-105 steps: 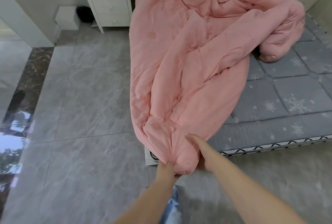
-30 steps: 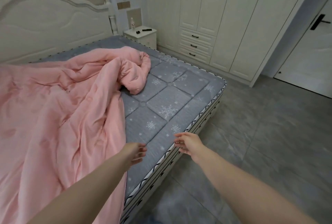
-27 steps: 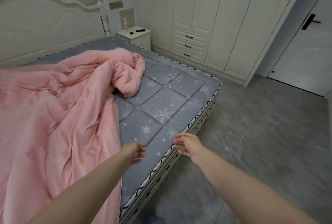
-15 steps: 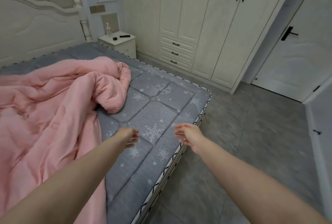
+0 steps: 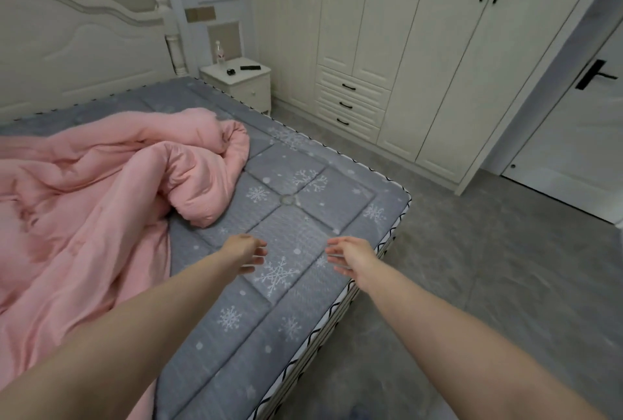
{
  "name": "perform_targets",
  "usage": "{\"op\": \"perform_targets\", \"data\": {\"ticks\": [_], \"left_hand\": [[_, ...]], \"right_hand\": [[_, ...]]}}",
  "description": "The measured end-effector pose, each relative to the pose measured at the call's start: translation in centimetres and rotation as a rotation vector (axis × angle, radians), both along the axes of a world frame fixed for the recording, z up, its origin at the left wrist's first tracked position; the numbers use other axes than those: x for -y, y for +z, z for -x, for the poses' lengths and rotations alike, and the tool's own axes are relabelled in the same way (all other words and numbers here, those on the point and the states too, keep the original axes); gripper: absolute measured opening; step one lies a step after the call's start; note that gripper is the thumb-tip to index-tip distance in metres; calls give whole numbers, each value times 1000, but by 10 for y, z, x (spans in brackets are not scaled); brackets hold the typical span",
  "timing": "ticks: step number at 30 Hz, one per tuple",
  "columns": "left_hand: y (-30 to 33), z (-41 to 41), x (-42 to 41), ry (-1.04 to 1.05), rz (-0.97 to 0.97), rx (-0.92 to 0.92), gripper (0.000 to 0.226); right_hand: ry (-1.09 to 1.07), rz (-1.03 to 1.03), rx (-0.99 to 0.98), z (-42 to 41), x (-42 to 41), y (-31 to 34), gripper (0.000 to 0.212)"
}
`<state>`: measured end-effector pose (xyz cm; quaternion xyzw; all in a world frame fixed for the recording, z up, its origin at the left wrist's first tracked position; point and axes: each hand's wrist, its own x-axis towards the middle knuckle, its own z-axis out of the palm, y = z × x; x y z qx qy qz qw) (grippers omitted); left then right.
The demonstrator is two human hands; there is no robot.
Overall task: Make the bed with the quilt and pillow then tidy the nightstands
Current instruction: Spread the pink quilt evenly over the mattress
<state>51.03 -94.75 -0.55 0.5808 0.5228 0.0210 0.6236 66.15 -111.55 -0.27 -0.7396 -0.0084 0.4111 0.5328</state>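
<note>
A pink quilt [image 5: 87, 197] lies crumpled over the left half of the grey snowflake mattress [image 5: 293, 214], with a rolled end bunched near the middle. My left hand [image 5: 244, 251] hovers over the bare mattress, fingers loosely curled, holding nothing. My right hand [image 5: 350, 252] reaches out above the mattress's foot edge, fingers relaxed and empty. Both hands are a short way from the quilt's rolled end. A white nightstand [image 5: 241, 82] stands beyond the bed by the headboard, with a small bottle [image 5: 220, 53], a black remote [image 5: 250, 67] and a small dark object [image 5: 230, 71] on top. No pillow is in view.
A cream wardrobe [image 5: 397, 48] with drawers runs along the far wall. A white door [image 5: 580, 136] with a black handle is at the right. Grey tiled floor [image 5: 488, 284] lies to the right of the bed. The white headboard [image 5: 77, 48] rises at the back left.
My hands let go of the quilt's corner. The view swung right along the foot of the bed toward the wardrobe, and both empty hands now reach over the bare mattress.
</note>
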Motion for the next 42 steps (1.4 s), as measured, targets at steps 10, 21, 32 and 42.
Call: {"op": "perform_targets", "data": {"ticks": [10, 21, 32, 42], "left_hand": [[1, -87, 7, 252, -20, 46, 10], [-7, -99, -61, 347, -130, -36, 11], [-11, -142, -108, 441, -105, -34, 11], [-42, -189, -130, 666, -215, -203, 5]], "right_hand": [[276, -33, 29, -118, -54, 5, 21], [377, -41, -40, -141, -138, -16, 24], [503, -54, -39, -192, -213, -19, 21], [759, -39, -88, -280, -293, -40, 19]]}}
